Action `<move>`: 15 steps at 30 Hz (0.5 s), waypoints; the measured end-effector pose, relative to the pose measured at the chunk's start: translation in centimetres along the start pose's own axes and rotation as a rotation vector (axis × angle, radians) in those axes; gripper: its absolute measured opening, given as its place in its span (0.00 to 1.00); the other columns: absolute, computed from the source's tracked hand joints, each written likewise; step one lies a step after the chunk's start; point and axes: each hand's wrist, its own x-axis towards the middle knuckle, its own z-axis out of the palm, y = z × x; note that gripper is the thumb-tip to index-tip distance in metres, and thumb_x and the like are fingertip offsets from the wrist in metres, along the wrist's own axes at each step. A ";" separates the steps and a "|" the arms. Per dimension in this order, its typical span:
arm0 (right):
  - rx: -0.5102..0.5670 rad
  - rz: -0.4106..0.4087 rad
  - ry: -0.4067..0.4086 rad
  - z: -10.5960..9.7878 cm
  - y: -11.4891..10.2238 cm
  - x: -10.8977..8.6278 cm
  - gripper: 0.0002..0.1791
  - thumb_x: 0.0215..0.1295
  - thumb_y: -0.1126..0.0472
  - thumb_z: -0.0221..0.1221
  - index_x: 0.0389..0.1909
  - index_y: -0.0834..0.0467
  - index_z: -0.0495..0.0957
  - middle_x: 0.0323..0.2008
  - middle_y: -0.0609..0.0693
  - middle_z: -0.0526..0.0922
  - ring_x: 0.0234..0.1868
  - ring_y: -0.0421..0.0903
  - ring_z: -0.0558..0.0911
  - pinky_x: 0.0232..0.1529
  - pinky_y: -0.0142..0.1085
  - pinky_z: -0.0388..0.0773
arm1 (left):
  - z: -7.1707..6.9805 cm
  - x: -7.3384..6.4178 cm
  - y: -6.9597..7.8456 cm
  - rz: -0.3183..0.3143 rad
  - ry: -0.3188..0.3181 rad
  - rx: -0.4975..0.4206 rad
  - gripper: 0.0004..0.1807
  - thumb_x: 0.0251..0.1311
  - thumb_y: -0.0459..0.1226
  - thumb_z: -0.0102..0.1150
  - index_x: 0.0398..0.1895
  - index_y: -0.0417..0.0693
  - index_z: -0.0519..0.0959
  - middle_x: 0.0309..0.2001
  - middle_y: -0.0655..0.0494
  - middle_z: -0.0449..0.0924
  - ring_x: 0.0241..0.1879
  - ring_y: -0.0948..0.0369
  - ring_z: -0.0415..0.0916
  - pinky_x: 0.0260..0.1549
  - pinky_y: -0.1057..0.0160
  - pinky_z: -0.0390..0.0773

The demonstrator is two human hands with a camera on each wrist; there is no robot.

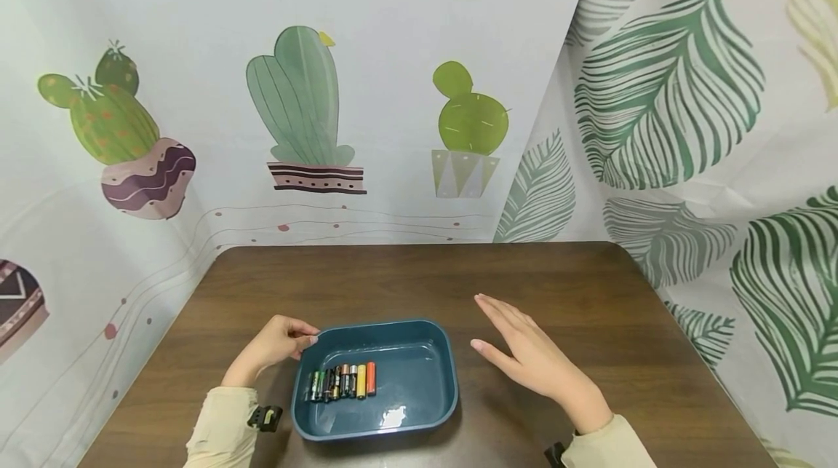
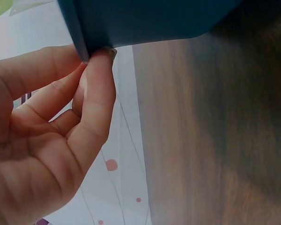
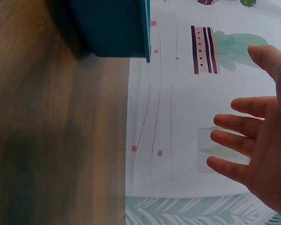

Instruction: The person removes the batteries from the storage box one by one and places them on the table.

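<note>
A dark teal rectangular tray (image 1: 415, 381) with rounded corners lies on the table in the head view. Several batteries (image 1: 343, 382) stand side by side in a row at its left, dark and green ones leftward, a yellow and an orange one at the right end. My left hand (image 1: 278, 344) pinches the tray's rim at the far left corner; in the left wrist view its thumb and fingers (image 2: 100, 89) meet at the tray's edge. To the right of the tray my right hand (image 1: 533, 355) is held apart from it, fingers straight and spread, holding nothing.
The brown wooden table (image 1: 556, 279) carries the tray and ends at a wall covering (image 1: 393, 89) printed with cacti and leaves. Both wrists wear black devices, the left one (image 1: 265, 418) close to the tray's left side.
</note>
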 end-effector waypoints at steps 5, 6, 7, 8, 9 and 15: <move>0.011 -0.027 -0.010 0.2 -0.7 0.9 0.37 0.69 0.39 0.51 0.73 0.53 0.58 0.71 0.49 0.60 0.70 0.52 0.61 0.65 0.58 0.59 | 0.0 0.0 0.0 0.000 -0.001 -0.002 0.08 0.60 0.27 0.60 0.38 0.27 0.82 0.30 0.46 0.82 0.26 0.57 0.79 0.25 0.58 0.83; 0.013 -0.034 -0.012 0.2 -0.8 1.1 0.37 0.69 0.39 0.51 0.73 0.53 0.58 0.71 0.49 0.61 0.70 0.52 0.61 0.65 0.58 0.59 | 0.0 0.0 0.1 0.000 -0.001 0.000 0.08 0.60 0.27 0.60 0.38 0.27 0.82 0.30 0.46 0.82 0.26 0.57 0.79 0.25 0.58 0.83; 0.014 -0.042 -0.014 0.3 -1.0 1.3 0.37 0.69 0.39 0.51 0.73 0.53 0.58 0.71 0.48 0.61 0.70 0.51 0.61 0.65 0.57 0.59 | 0.0 0.0 0.1 0.001 0.000 0.004 0.08 0.60 0.28 0.60 0.38 0.27 0.82 0.30 0.46 0.82 0.26 0.57 0.79 0.25 0.58 0.83; 0.014 -0.051 -0.017 0.3 -1.1 1.5 0.37 0.69 0.39 0.51 0.73 0.53 0.58 0.71 0.48 0.62 0.70 0.51 0.62 0.65 0.57 0.59 | 0.0 0.0 0.1 0.001 0.002 0.005 0.08 0.60 0.28 0.60 0.38 0.27 0.82 0.30 0.45 0.82 0.26 0.57 0.79 0.25 0.58 0.82; 0.013 -0.060 -0.019 0.3 -1.3 1.8 0.37 0.69 0.39 0.51 0.73 0.53 0.59 0.71 0.48 0.62 0.70 0.51 0.62 0.65 0.56 0.59 | 0.0 0.0 0.1 0.001 0.003 0.005 0.08 0.60 0.28 0.60 0.38 0.28 0.82 0.30 0.45 0.83 0.26 0.57 0.79 0.25 0.58 0.82; -0.004 -0.126 -0.025 0.4 -2.1 3.3 0.37 0.69 0.39 0.51 0.72 0.54 0.60 0.69 0.48 0.65 0.69 0.49 0.64 0.66 0.53 0.61 | 0.2 0.0 -0.1 -0.017 0.012 0.004 0.08 0.60 0.28 0.60 0.39 0.29 0.82 0.31 0.46 0.83 0.26 0.58 0.78 0.25 0.59 0.82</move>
